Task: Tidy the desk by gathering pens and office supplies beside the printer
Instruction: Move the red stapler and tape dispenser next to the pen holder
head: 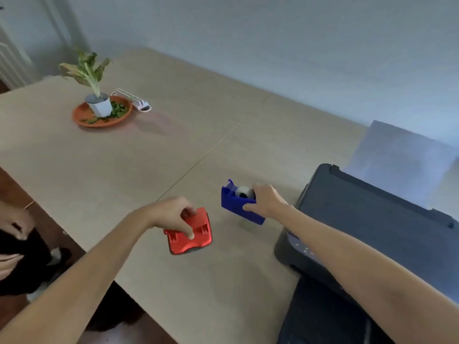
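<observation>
A red hole punch (196,240) lies on the beige desk (154,155), near its front edge. My left hand (173,214) grips it from above, thumb on its near side. A blue tape dispenser (237,204) with a roll of clear tape is tilted just above the desk, held by my right hand (264,198) at its right end. The dark grey printer (367,224) stands at the right, a short gap from the dispenser. White paper (402,160) rises from its rear tray.
A small potted plant (95,95) stands on an orange saucer (99,120) at the far left of the desk, with a white stapler-like item (139,101) beside it. Another person's hands and dark clothing (15,244) show at the left edge.
</observation>
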Demonstrator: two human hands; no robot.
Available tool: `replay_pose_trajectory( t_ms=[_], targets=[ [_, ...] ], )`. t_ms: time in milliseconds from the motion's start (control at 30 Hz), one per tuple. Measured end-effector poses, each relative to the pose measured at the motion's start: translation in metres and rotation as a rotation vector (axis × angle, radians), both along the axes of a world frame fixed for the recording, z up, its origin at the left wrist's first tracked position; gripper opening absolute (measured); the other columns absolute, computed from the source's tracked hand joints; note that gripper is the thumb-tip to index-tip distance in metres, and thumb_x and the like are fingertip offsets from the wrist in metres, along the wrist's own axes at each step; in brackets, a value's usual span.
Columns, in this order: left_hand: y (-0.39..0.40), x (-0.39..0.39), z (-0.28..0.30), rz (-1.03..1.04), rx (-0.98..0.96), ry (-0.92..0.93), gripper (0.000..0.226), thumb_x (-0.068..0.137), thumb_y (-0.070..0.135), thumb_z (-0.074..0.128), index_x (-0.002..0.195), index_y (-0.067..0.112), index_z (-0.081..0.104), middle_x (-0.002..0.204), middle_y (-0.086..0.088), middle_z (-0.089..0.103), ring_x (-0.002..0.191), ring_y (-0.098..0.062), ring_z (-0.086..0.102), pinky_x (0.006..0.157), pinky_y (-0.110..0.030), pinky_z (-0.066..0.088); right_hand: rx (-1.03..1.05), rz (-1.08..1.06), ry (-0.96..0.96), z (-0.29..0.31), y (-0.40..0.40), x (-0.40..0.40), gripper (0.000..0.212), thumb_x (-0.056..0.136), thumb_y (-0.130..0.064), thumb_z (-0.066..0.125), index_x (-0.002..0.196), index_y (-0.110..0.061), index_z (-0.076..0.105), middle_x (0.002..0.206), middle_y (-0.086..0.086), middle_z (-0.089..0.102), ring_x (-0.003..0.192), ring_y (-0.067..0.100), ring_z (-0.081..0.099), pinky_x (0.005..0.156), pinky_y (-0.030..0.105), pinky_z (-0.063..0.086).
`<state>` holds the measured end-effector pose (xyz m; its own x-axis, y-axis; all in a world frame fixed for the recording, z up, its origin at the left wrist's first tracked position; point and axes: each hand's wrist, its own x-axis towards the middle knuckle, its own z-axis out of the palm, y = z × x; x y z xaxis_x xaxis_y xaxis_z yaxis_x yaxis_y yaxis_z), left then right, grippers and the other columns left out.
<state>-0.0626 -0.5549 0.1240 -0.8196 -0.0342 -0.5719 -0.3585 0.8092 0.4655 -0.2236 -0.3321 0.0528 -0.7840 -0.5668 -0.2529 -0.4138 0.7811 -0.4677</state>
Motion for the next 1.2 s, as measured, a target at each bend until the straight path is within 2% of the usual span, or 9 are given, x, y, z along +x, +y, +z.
replay_pose_trajectory(
  t_ms=[67, 200, 333, 533, 633, 800, 867, 1033, 1200],
  targets=[
    [0.020, -0.008, 0.031, -0.039, 0.017, 0.004, 0.055, 0.059, 0.025, 0.087, 0.110, 0.014, 0.068, 0.098, -0.006, 0.071, 0.079, -0.026, 0.068, 0.059, -0.038, 0.054, -0.107, -0.039, 0.017, 0.032, 0.025, 0.004, 0.037, 0.074, -0.032, 0.073, 0.097, -0.009, 0.054, 0.092, 0.008, 0.067, 0.079, 0.024, 0.066, 0.067, 0.041, 0.061],
    [0.086, -0.025, 0.090, -0.174, 0.048, 0.054, 0.051, 0.059, 0.025, 0.088, 0.106, 0.018, 0.069, 0.098, -0.005, 0.075, 0.090, -0.029, 0.072, 0.071, -0.049, 0.058, -0.231, -0.150, 0.136, 0.106, 0.101, 0.014, 0.038, 0.072, -0.035, 0.074, 0.086, -0.008, 0.051, 0.078, 0.007, 0.058, 0.064, 0.022, 0.052, 0.054, 0.032, 0.045],
    [0.180, -0.042, 0.134, -0.348, 0.118, 0.094, 0.040, 0.071, 0.018, 0.085, 0.107, 0.015, 0.068, 0.090, -0.001, 0.073, 0.063, -0.006, 0.064, 0.049, -0.021, 0.047, -0.307, -0.288, 0.273, 0.168, 0.203, 0.032, 0.039, 0.072, -0.034, 0.075, 0.086, -0.006, 0.053, 0.076, 0.005, 0.058, 0.062, 0.020, 0.050, 0.054, 0.028, 0.042],
    [0.349, -0.051, 0.155, -0.675, 0.206, 0.119, 0.037, 0.078, 0.022, 0.081, 0.111, 0.016, 0.065, 0.085, 0.010, 0.071, 0.061, 0.004, 0.065, 0.054, -0.012, 0.049, -0.262, -0.563, 0.417, 0.203, 0.380, 0.073, 0.036, 0.072, -0.031, 0.077, 0.082, -0.004, 0.056, 0.069, 0.003, 0.053, 0.058, 0.019, 0.043, 0.048, 0.023, 0.033],
    [0.435, -0.050, 0.145, -0.840, 0.207, 0.112, 0.044, 0.080, 0.027, 0.078, 0.118, 0.012, 0.062, 0.096, 0.006, 0.072, 0.075, -0.001, 0.069, 0.060, -0.013, 0.052, -0.211, -0.727, 0.418, 0.194, 0.471, 0.099, 0.034, 0.073, -0.033, 0.077, 0.078, -0.009, 0.053, 0.063, -0.004, 0.048, 0.055, 0.013, 0.042, 0.047, 0.024, 0.033],
    [0.548, -0.049, 0.101, -1.041, 0.163, 0.073, 0.052, 0.077, 0.038, 0.078, 0.119, 0.013, 0.061, 0.112, -0.004, 0.070, 0.099, -0.020, 0.069, 0.088, -0.039, 0.059, -0.190, -0.980, 0.371, 0.150, 0.580, 0.133, 0.036, 0.070, -0.034, 0.079, 0.076, -0.007, 0.055, 0.066, 0.001, 0.050, 0.058, 0.015, 0.046, 0.045, 0.025, 0.033],
    [0.590, -0.052, 0.077, -1.081, 0.113, 0.048, 0.052, 0.077, 0.038, 0.077, 0.119, 0.012, 0.061, 0.112, -0.005, 0.069, 0.098, -0.022, 0.067, 0.085, -0.037, 0.059, -0.191, -1.068, 0.332, 0.127, 0.613, 0.142, 0.038, 0.069, -0.034, 0.079, 0.078, -0.005, 0.055, 0.069, 0.004, 0.052, 0.060, 0.017, 0.047, 0.045, 0.025, 0.032],
    [0.649, -0.069, 0.007, -1.060, -0.014, -0.028, 0.038, 0.077, 0.029, 0.078, 0.103, 0.005, 0.063, 0.090, -0.005, 0.063, 0.077, -0.022, 0.061, 0.052, -0.024, 0.045, -0.160, -1.214, 0.181, 0.061, 0.651, 0.150, 0.037, 0.067, -0.035, 0.076, 0.075, -0.008, 0.052, 0.079, 0.011, 0.057, 0.063, 0.016, 0.046, 0.045, 0.026, 0.033],
    [0.671, -0.090, -0.054, -0.993, -0.202, -0.014, 0.054, 0.077, 0.031, 0.078, 0.116, 0.001, 0.057, 0.119, -0.017, 0.061, 0.106, -0.035, 0.063, 0.076, -0.036, 0.051, -0.135, -1.289, 0.058, 0.003, 0.643, 0.140, 0.037, 0.066, -0.033, 0.072, 0.080, -0.005, 0.052, 0.078, 0.011, 0.058, 0.065, 0.025, 0.054, 0.046, 0.026, 0.037]
  ],
)
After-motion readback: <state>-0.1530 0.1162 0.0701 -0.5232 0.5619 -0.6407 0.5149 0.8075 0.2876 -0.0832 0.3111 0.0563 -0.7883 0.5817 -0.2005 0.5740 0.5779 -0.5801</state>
